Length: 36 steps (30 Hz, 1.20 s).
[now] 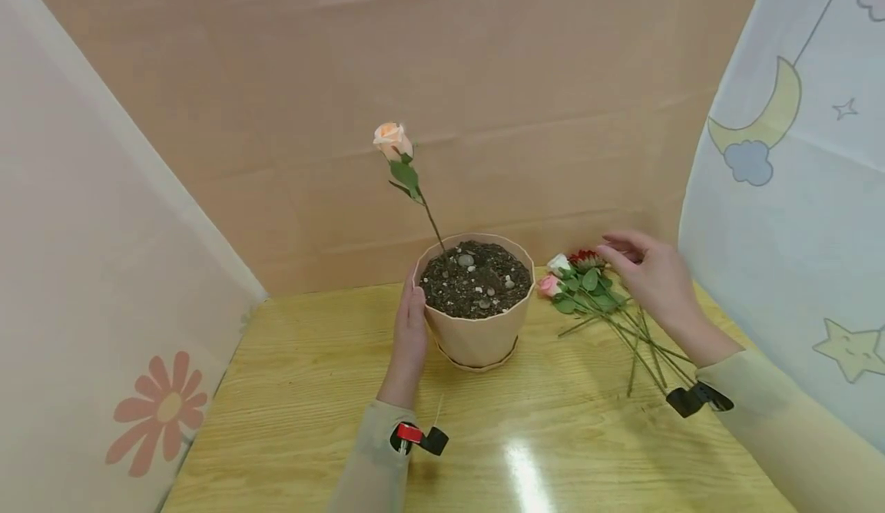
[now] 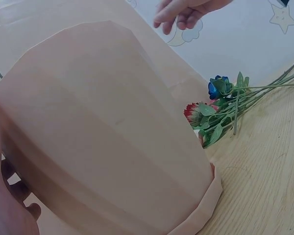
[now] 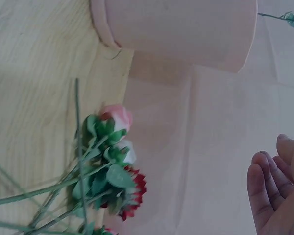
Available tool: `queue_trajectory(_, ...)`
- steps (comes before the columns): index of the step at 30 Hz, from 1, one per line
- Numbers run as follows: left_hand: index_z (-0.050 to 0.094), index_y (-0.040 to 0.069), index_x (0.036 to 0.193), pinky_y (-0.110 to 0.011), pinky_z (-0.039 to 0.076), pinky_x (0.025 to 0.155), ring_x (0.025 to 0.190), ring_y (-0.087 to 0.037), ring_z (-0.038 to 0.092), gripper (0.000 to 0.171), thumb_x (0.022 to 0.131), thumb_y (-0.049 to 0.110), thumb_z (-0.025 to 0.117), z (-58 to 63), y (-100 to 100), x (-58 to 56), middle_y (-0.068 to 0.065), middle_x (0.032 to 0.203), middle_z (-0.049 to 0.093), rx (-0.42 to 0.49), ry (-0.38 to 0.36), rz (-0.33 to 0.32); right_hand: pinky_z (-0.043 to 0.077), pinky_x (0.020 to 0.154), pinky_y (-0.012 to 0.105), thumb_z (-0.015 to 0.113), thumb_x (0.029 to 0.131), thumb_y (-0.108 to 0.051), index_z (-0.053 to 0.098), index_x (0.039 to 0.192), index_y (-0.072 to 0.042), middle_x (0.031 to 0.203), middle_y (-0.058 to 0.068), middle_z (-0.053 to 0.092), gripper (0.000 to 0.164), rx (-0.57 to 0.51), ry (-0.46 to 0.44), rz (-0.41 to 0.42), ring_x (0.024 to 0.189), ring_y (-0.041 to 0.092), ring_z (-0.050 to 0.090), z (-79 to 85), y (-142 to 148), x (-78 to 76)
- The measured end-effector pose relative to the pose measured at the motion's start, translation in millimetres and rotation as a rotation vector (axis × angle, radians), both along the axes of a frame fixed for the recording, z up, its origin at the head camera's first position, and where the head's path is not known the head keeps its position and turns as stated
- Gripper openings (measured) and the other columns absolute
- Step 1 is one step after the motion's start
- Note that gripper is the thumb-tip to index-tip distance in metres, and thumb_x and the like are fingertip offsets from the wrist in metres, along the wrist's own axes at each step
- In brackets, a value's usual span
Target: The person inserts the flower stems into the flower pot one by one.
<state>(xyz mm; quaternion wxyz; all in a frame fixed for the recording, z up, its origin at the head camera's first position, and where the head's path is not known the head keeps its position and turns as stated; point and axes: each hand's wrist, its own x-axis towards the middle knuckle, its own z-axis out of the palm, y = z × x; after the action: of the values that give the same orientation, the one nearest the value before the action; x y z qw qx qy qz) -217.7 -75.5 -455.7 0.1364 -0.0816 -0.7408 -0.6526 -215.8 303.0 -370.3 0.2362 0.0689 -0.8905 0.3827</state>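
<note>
A peach flower pot (image 1: 477, 336) full of dark soil (image 1: 477, 279) and small pebbles stands on a saucer. One peach rose (image 1: 392, 141) rises from the soil near the left rim, its stem leaning left. My left hand (image 1: 411, 332) holds the pot's left side. To the right lies a bunch of cut flowers: a pink rose (image 1: 549, 286), a white rose (image 1: 558, 265), a red flower (image 1: 585, 258) and a blue rose (image 2: 216, 88). Above the bunch, my right hand (image 1: 653, 275) hovers with loosely bent fingers and nothing in them.
Several green stems (image 1: 650, 348) cross on the wooden table (image 1: 311, 390), pointing toward the front right. A peach backdrop (image 1: 332, 114) hangs behind. Patterned cloths stand at the left (image 1: 90, 267) and right (image 1: 795, 229).
</note>
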Motion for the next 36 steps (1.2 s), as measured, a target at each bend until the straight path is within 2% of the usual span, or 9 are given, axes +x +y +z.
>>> queue_trajectory(9,0.026,0.028,0.178,-0.060,0.016,0.133,0.167,-0.030,0.019,0.062,0.121,0.052,0.030,-0.8,-0.3,-2.2,-0.001,0.182,0.023,-0.003,-0.005,-0.013,0.048,0.069,0.017,0.070,0.111,-0.039,0.074,0.141,-0.006,0.117,0.014,0.080,0.044,0.072,-0.076,-0.052,0.089,0.014,0.069,-29.5,31.0,13.8)
queue_trajectory(16,0.025,0.034,0.177,-0.058,0.017,0.133,0.167,-0.027,0.020,0.059,0.121,0.052,0.031,0.6,-0.1,-2.7,0.005,0.182,0.023,-0.002,-0.026,-0.020,0.048,0.068,0.021,0.067,0.112,-0.041,0.072,0.142,-0.003,0.120,0.019,0.079,0.048,0.089,-0.118,-0.071,0.097,0.034,0.072,-53.8,51.3,21.4)
queue_trajectory(21,0.025,0.035,0.177,-0.059,0.017,0.133,0.167,-0.027,0.020,0.060,0.121,0.052,0.031,-1.3,-0.7,-2.5,0.004,0.182,0.023,-0.010,-0.030,-0.016,0.050,0.062,0.029,0.066,0.113,-0.040,0.073,0.140,0.000,0.118,0.022,0.079,0.049,0.111,-0.156,-0.081,0.089,0.032,0.074,-76.3,57.7,23.1)
queue_trajectory(27,0.024,0.036,0.177,-0.061,0.016,0.133,0.167,-0.027,0.018,0.059,0.121,0.054,0.029,-1.7,-1.7,-0.8,0.005,0.182,0.022,-0.010,-0.029,-0.015,0.052,0.062,0.033,0.066,0.113,-0.039,0.072,0.140,0.004,0.120,0.024,0.078,0.051,0.101,-0.201,-0.075,0.092,0.037,0.076,-100.7,57.8,19.9)
queue_trajectory(33,0.024,0.034,0.177,-0.059,0.016,0.133,0.167,-0.025,0.018,0.059,0.121,0.050,0.030,-0.2,-1.1,0.4,0.005,0.182,0.022,0.000,-0.019,-0.021,0.053,0.065,0.039,0.063,0.114,-0.046,0.070,0.142,0.004,0.124,0.026,0.076,0.058,0.113,-0.256,-0.104,0.085,0.030,0.074,-112.5,61.5,18.2)
queue_trajectory(36,0.024,0.032,0.178,-0.059,0.015,0.134,0.168,-0.027,0.018,0.060,0.121,0.050,0.030,0.2,-0.7,0.4,0.003,0.182,0.022,0.009,-0.018,-0.025,0.057,0.066,0.046,0.064,0.113,-0.046,0.070,0.141,0.005,0.121,0.027,0.077,0.058,0.134,-0.264,-0.123,0.088,0.036,0.075,-116.9,65.0,17.9)
